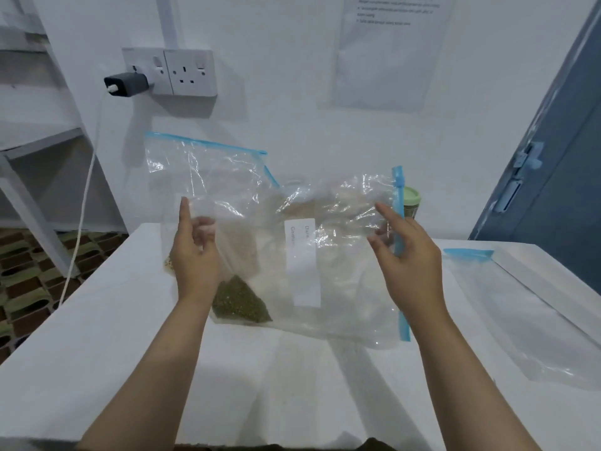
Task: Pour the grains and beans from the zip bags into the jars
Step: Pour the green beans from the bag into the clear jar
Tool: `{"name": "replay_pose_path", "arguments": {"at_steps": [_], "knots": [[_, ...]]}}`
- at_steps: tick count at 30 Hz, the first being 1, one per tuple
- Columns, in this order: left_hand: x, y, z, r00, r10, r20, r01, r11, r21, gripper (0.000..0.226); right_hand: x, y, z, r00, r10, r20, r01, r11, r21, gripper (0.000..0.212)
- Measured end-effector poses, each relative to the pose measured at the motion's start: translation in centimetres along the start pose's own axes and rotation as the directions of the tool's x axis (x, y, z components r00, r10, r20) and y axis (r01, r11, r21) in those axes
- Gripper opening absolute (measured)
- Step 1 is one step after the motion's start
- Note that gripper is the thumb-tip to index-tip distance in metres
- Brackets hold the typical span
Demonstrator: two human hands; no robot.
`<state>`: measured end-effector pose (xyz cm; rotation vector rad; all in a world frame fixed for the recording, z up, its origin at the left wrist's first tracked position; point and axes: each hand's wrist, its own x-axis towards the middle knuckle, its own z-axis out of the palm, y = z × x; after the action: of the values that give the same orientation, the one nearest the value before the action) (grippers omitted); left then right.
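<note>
I hold a clear zip bag [341, 288] with a white label above the white table [97, 336]. Its blue zipper strip [398, 222] runs vertically at the right. A small heap of green beans [240, 302] sits in its lower left corner. My left hand [195, 255] grips the bag's left edge, with the fingers behind the plastic. My right hand [406, 255] pinches the bag next to the zipper. A second clear zip bag [201, 170] stands behind, zipper on top. A jar with a green lid [412, 200] peeks out behind the held bag.
A flat clear zip bag [527, 327] lies at the table's right side. Pale grains [167, 263] show just left of my left hand. A wall socket with a charger [126, 83] and its white cable hangs at the left, by a white shelf frame [32, 177]. A blue door [559, 174] stands at the right.
</note>
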<state>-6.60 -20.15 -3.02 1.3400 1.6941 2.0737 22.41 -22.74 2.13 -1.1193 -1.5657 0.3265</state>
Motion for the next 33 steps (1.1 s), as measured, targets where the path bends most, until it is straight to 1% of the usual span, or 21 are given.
{"name": "replay_pose_path", "arguments": {"at_steps": [3,6,8,13,16,18,22,28,33], "knots": [[1.8,1.3,0.3,0.999,0.054,-0.002,-0.054,0.999,0.003,0.064,0.8,-0.6,-0.2,0.994,0.106,-0.021,-0.102,0.982,0.156,0.047],[3.8,2.4,0.4,0.996,0.078,0.038,-0.078,0.997,0.004,0.067,1.6,-1.0,-0.1,0.996,0.091,-0.017,-0.080,0.940,0.331,0.048],[5.0,3.1,0.4,0.992,0.110,0.059,-0.112,0.994,0.019,0.067,2.2,-0.9,-0.1,0.997,0.070,-0.020,-0.058,0.926,0.374,0.049],[7.1,4.7,0.2,0.975,0.206,0.088,-0.212,0.975,0.063,0.066,4.2,-0.8,0.6,0.993,0.028,-0.117,0.016,0.935,0.355,0.048],[8.0,5.4,0.5,0.969,0.225,0.101,-0.230,0.972,0.050,0.065,5.0,-0.8,1.9,0.980,-0.006,-0.201,0.068,0.951,0.302,0.049],[8.3,5.7,0.8,0.964,0.244,0.104,-0.248,0.968,0.032,0.063,5.5,-0.5,2.6,0.973,-0.033,-0.229,0.093,0.963,0.254,0.050],[8.5,6.2,1.1,0.959,0.267,0.096,-0.269,0.963,0.005,0.061,6.1,0.7,2.5,0.972,-0.004,-0.234,0.060,0.971,0.231,0.048],[9.3,7.3,1.9,0.946,0.317,0.069,-0.317,0.948,-0.015,0.063,7.0,2.2,2.1,0.979,0.081,-0.186,-0.021,0.953,0.303,0.047],[9.5,8.2,2.4,0.942,0.330,0.064,-0.329,0.944,-0.025,0.062,7.2,3.0,1.8,0.987,0.087,-0.137,-0.032,0.933,0.359,0.049]]}}
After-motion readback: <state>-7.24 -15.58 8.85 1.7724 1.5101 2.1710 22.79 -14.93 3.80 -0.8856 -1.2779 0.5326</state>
